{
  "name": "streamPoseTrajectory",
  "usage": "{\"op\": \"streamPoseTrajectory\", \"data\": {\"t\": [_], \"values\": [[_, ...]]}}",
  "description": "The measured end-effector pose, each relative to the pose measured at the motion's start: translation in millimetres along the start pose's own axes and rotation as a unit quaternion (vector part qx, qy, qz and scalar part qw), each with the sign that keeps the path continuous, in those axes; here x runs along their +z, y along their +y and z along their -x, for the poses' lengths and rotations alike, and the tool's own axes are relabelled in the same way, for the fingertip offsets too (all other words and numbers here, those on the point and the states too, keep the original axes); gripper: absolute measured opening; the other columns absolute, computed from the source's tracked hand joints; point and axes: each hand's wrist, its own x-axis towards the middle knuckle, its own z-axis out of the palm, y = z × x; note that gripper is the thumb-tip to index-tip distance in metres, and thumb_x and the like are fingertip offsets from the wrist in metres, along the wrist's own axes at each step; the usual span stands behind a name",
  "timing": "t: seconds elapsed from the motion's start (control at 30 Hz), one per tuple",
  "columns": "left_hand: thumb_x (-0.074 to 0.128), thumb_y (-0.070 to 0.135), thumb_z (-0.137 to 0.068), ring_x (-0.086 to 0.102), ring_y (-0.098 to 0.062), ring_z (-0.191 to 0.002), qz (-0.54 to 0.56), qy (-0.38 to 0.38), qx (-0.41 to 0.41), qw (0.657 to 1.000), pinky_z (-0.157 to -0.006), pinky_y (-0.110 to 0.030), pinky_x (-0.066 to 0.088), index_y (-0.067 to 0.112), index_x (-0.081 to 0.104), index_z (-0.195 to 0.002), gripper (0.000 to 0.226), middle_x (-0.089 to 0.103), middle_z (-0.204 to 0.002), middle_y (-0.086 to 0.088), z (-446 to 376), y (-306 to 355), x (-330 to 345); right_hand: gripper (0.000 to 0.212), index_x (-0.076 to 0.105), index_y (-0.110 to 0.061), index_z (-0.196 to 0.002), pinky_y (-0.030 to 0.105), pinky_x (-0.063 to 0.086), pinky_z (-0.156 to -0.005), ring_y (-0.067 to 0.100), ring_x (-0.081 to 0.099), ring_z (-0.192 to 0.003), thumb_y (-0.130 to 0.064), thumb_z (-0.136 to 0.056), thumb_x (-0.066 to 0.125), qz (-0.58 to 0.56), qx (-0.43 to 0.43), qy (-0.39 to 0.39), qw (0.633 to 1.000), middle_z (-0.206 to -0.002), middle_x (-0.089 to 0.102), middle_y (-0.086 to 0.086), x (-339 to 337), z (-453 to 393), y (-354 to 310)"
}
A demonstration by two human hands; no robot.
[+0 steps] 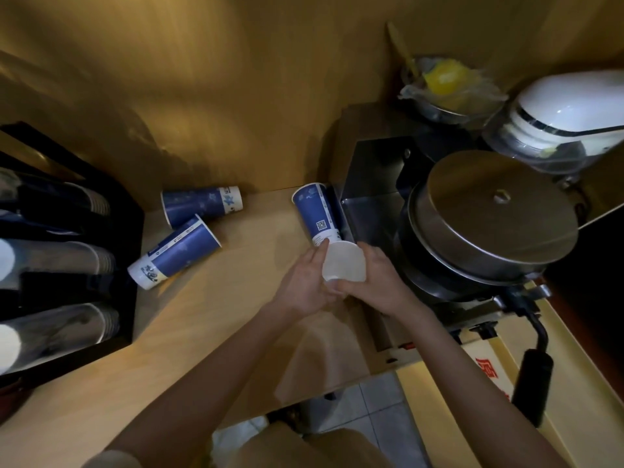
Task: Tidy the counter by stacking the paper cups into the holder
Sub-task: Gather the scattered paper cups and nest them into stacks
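Both hands wrapped round 1 white paper cup (pixel 343 266), open mouth toward the camera: left hand (pixel 305 285) on its left side, right hand (pixel 378 282) on its right, fingers curled against the wall. Held just above the wooden counter (pixel 236 315), right beside the waffle iron (pixel 486 228). Touching the far rim of that cup, a blue paper cup (pixel 315 212) lying on its side against the waffle iron's steel base. Well left of the waffle iron, 2 more blue cups on their sides: a far cup (pixel 202 204) near the wall, a near cup (pixel 174 253) touching it and angled toward the black cup holder (pixel 128 231). Holder at the counter's left end, farthest from the waffle iron, with 3 stacks of cups (pixel 57 329) lying in it.
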Motion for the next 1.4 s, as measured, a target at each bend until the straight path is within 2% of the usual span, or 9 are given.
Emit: {"op": "streamPoseTrajectory", "data": {"t": [0.1, 0.27, 0.37, 0.57, 0.7, 0.83, 1.03, 1.2, 1.4], "values": [[0.077, 0.034, -0.066, 0.037, -0.025, -0.132, -0.010, -0.023, -0.001, 1.000, -0.110, -0.040, 0.036, 0.012, 0.011, -0.145, 0.105, 0.034, -0.146, -0.011, 4, -2, -13, 0.064, 0.040, -0.010, -0.130, 0.044, 0.043, -0.097, 0.028, 0.043, -0.117, -0.041, -0.080, 0.065, 0.067, 0.018, 0.003, 0.998, -0.126, 0.047, 0.013, -1, -9, -12], [0.057, 0.033, -0.083, 0.043, -0.024, -0.125, -0.247, -0.002, -0.019, 0.969, -0.102, -0.037, 0.038, 0.013, 0.043, -0.131, 0.054, 0.047, -0.136, -0.009, 17, -22, -55, 0.049, 0.047, -0.007, -0.125, 0.040, 0.040, -0.096, 0.027, 0.043, -0.117, -0.040, -0.089, 0.050, 0.200, -0.035, 0.040, 0.978, -0.127, 0.051, 0.015, -1, -31, -49], [0.051, 0.033, -0.087, 0.047, -0.024, -0.119, -0.303, 0.040, -0.058, 0.951, -0.100, -0.038, 0.040, 0.012, 0.050, -0.123, 0.042, 0.053, -0.128, -0.008, 26, -42, -84, 0.046, 0.048, -0.006, -0.123, 0.041, 0.038, -0.099, 0.029, 0.043, -0.118, -0.039, -0.090, 0.048, 0.263, -0.085, 0.026, 0.961, -0.127, 0.052, 0.015, 7, -51, -72], [0.050, 0.033, -0.086, 0.045, -0.030, -0.121, -0.290, 0.103, -0.168, 0.937, -0.098, -0.040, 0.037, 0.008, 0.047, -0.123, 0.044, 0.052, -0.128, -0.012, 38, -94, -130, 0.049, 0.043, -0.005, -0.126, 0.040, 0.031, -0.104, 0.030, 0.036, -0.126, -0.037, -0.090, 0.048, 0.309, -0.172, -0.018, 0.935, -0.132, 0.048, 0.016, 39, -99, -116], [0.052, 0.035, -0.086, 0.033, -0.028, -0.134, -0.271, 0.127, -0.234, 0.925, -0.106, -0.042, 0.033, 0.011, 0.022, -0.142, 0.068, 0.034, -0.147, -0.011, 39, -128, -139, 0.052, 0.037, -0.010, -0.132, 0.040, 0.034, -0.102, 0.028, 0.039, -0.123, -0.031, -0.087, 0.054, 0.297, -0.242, -0.045, 0.923, -0.131, 0.048, 0.011, 71, -138, -146], [0.057, 0.040, -0.083, 0.022, -0.026, -0.142, -0.256, 0.124, -0.256, 0.924, -0.114, -0.043, 0.026, 0.012, 0.005, -0.146, 0.086, 0.017, -0.156, -0.010, 36, -150, -131, 0.068, 0.026, -0.010, -0.141, 0.042, 0.032, -0.108, 0.028, 0.034, -0.133, -0.019, -0.082, 0.060, 0.279, -0.275, -0.054, 0.918, -0.144, 0.038, 0.011, 99, -165, -161], [0.064, 0.043, -0.078, 0.004, -0.025, -0.147, -0.225, 0.123, -0.292, 0.921, -0.119, -0.043, 0.012, 0.014, -0.004, -0.146, 0.100, 0.005, -0.158, -0.011, 26, -182, -121, 0.083, 0.009, -0.014, -0.147, 0.041, 0.016, -0.117, 0.024, 0.015, -0.144, -0.017, -0.083, 0.062, 0.281, -0.272, -0.096, 0.915, -0.156, 0.019, 0.009, 152, -208, -161], [0.064, 0.038, -0.079, 0.002, -0.029, -0.146, -0.195, 0.097, -0.332, 0.918, -0.119, -0.046, 0.006, 0.017, -0.006, -0.146, 0.099, 0.005, -0.157, -0.014, 23, -199, -110, 0.093, 0.002, -0.008, -0.147, 0.047, 0.009, -0.119, 0.031, 0.013, -0.144, -0.028, -0.080, 0.064, 0.321, -0.246, -0.118, 0.907, -0.156, 0.015, 0.017, 181, -231, -146], [0.058, 0.034, -0.083, 0.029, -0.030, -0.134, -0.148, 0.107, -0.362, 0.914, -0.117, -0.046, 0.017, 0.018, 0.008, -0.145, 0.081, 0.032, -0.144, -0.013, 24, -199, -102, 0.081, 0.013, -0.008, -0.146, 0.048, 0.016, -0.117, 0.034, 0.024, -0.139, -0.031, -0.084, 0.060, 0.332, -0.227, -0.060, 0.914, -0.151, 0.027, 0.018, 193, -236, -137]]}}
